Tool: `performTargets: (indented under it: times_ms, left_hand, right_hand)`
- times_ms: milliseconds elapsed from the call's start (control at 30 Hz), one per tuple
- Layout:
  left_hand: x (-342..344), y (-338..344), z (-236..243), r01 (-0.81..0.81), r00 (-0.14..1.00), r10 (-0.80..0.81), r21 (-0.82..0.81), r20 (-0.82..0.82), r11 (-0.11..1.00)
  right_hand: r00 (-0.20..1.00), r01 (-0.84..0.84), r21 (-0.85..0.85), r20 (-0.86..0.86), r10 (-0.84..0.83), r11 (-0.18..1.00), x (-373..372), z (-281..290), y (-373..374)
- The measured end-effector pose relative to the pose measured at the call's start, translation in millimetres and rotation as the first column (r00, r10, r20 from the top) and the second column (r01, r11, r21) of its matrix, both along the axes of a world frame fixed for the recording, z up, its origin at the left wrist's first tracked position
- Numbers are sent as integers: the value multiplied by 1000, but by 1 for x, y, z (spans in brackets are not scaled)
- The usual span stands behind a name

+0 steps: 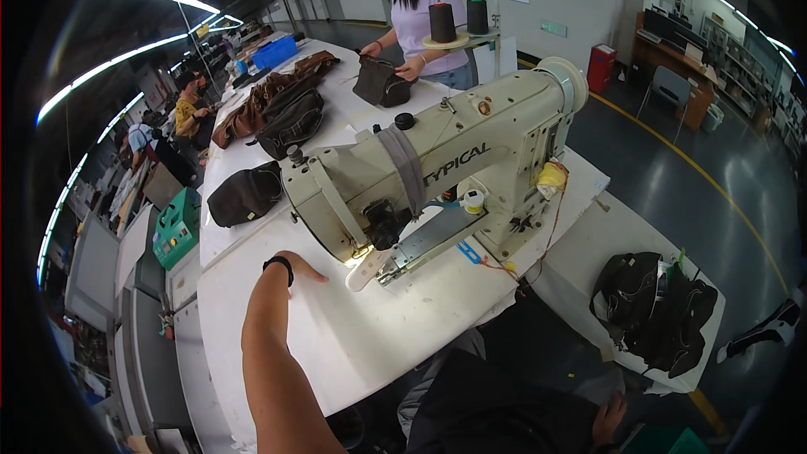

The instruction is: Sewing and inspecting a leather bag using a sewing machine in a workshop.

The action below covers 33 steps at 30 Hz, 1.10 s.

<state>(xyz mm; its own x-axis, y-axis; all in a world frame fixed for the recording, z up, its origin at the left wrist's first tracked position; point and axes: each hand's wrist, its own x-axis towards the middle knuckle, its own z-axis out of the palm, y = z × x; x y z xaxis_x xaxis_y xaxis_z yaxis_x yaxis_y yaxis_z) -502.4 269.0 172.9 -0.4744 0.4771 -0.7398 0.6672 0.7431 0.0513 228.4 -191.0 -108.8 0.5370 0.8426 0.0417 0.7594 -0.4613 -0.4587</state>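
Note:
My left hand (303,267), with a black band at the wrist, rests on the white tabletop (336,353) just left of the sewing machine's needle area. Its fingers look stretched out, and nothing shows in it. Beside it, the large cream sewing machine (504,139) has its lamp lit over a pale rounded plate (366,272) at the end of its narrow arm. Low at the right, next to my dark-clothed lap, is my right hand (609,419). It is partly in shadow, so whether it grips anything is unclear.
A dark pouch (244,195) lies beyond my left hand, near brown and dark bags (290,118). Across the table a person in lilac (429,8) handles another dark pouch (382,81). Several dark bags (656,307) lie on a side table at the right. Thread cones (442,23) stand behind the machine.

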Motion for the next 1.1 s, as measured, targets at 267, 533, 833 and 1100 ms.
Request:
performTargets:
  times_ms: [267, 533, 833, 1100]
  left_hand:
    - [12, 4, 1, -51, 999, 51, 11, -1, 999]
    - [285, 105, -104, 632, 769, -638, -188, 33, 752]
    - [305, 109, -103, 692, 719, -693, -152, 52, 706]
    - [247, 118, -69, 614, 789, -611, -89, 64, 784]
  right_hand:
    - [997, -63, 148, 44, 57, 987, 7, -12, -19]
    - [998, 70, 116, -1, -70, 991, -2, 13, 17]
    - [983, 185, 61, -31, -183, 981, -11, 15, 0]
    - [987, 159, 76, -1, -160, 984, -8, 12, -2]
